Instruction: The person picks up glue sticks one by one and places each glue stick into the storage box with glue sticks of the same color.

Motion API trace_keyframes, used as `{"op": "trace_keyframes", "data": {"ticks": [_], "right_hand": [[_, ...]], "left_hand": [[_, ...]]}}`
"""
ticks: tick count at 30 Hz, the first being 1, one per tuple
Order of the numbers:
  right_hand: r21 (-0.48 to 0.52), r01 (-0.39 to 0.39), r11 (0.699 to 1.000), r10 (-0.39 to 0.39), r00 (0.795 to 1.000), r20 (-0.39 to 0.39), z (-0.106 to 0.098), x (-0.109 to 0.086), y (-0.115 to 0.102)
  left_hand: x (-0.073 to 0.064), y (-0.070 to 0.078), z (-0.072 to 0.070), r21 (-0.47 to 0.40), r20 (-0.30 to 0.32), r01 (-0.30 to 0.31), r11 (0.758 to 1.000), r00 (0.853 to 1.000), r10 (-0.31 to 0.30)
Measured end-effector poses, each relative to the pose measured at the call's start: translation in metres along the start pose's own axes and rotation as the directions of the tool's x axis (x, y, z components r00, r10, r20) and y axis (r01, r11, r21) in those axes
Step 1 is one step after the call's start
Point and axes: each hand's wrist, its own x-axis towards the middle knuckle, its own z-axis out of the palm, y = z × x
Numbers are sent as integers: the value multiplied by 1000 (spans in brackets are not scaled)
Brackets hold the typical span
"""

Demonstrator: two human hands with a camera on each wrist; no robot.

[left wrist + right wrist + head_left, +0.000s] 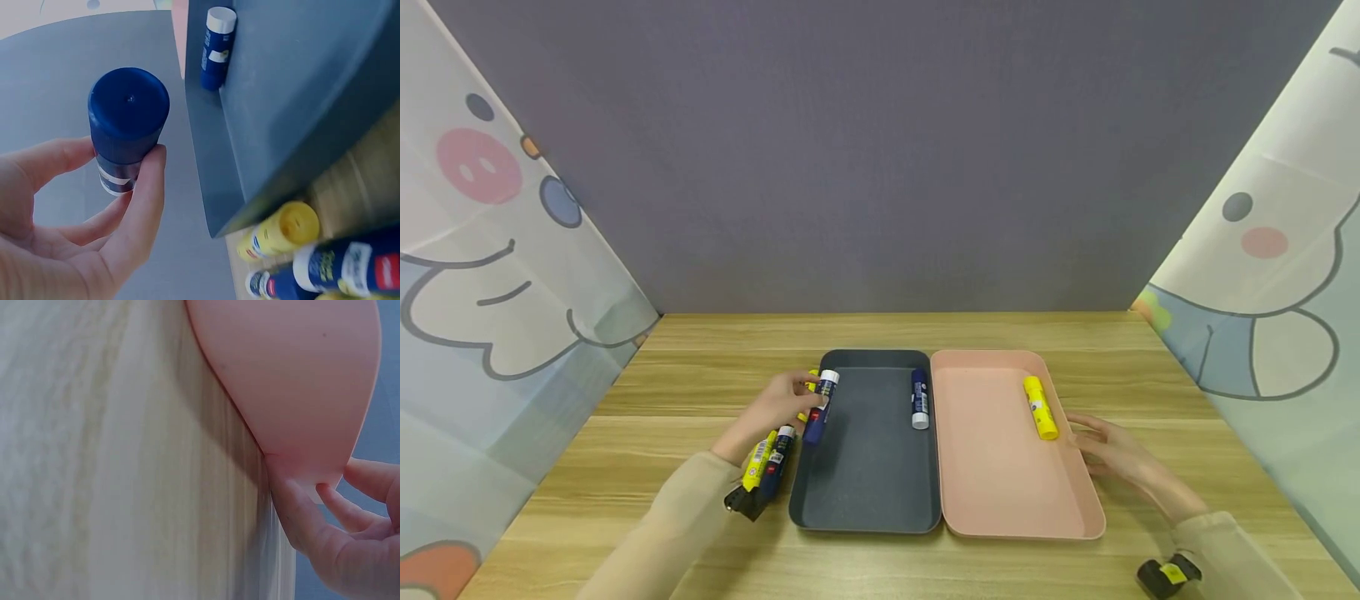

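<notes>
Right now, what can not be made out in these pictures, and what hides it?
Head view: most of the yellow stick behind the left hand, covered by that hand and its blue stick.
Head view: fine print on the yellow stick in the pink tray, too small.
Left wrist view: one end of the lower-right blue stick, beyond the right edge.
Right wrist view: the tray's inside, hidden by its wall.

Navy-and-white tube [128, 128]; pink tray [1000, 483]
</notes>
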Motion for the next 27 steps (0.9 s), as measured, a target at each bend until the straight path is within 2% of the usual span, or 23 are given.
{"op": "trace_keyframes", "data": {"ticks": [9,17,27], "right_hand": [[-3,11,1000,-11,1000,3,2,-1,-1],[-2,30,1000,-30,999,25,0,-1,0],[-10,16,1000,-16,1000,9,0,-2,0]], "left_hand": [[15,11,14,-59,1,28,998,1000,-28],[26,23,28,-57,-2,20,998,1000,-20],[42,29,45,-119,6,13,993,1000,-12]]}}
